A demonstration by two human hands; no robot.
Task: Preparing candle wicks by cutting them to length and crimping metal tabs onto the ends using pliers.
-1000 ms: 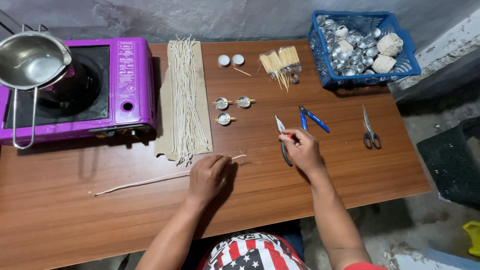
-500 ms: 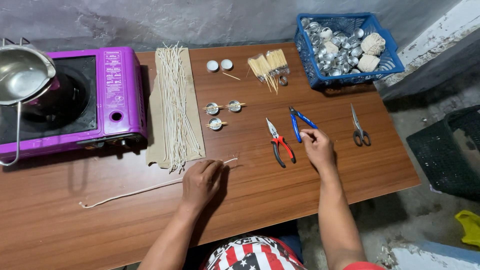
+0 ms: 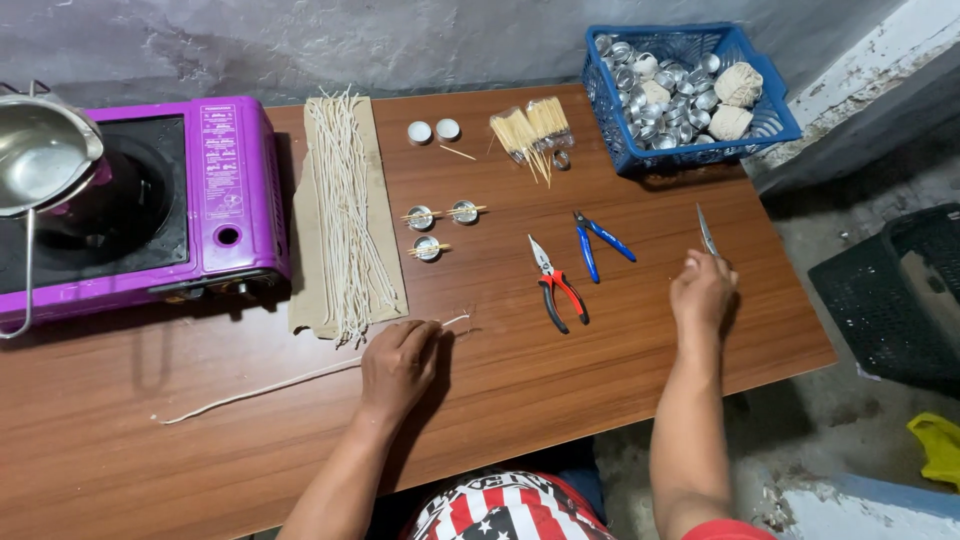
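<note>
At the far left a steel pot (image 3: 40, 150) sat on a purple portable stove (image 3: 225, 190), and just right of it a strip of cardboard (image 3: 385, 200) carried a bundle of cut white wicks (image 3: 345, 210). Nearer to us, one long white cord (image 3: 250, 388) ran across the wooden table (image 3: 600, 370) from the left to under our left hand (image 3: 398, 365), which lay palm down with fingers curled, pinning the cord near its frayed right end. Beyond that end stood three small metal cups crossed with sticks (image 3: 440, 225), two white tealights (image 3: 433, 130) and bags of toothpicks (image 3: 530, 128). Right of our left hand lay red-handled pliers (image 3: 555, 285) and blue-handled cutters (image 3: 598, 243), both untouched. Our right hand (image 3: 702, 290) was closed over the handles of the scissors (image 3: 707, 231), only the blades showing beyond the knuckles; how firmly we gripped them we cannot tell. At the far right a blue basket (image 3: 770, 125) held metal cups and balls of string. We judged the step would go best with the cord kept flat and taut under the left hand, the scissors seated fully on the fingers before lifting, and the blades brought square across the cord close beside the left fingertips, clear of the pliers and cutters between.
</note>
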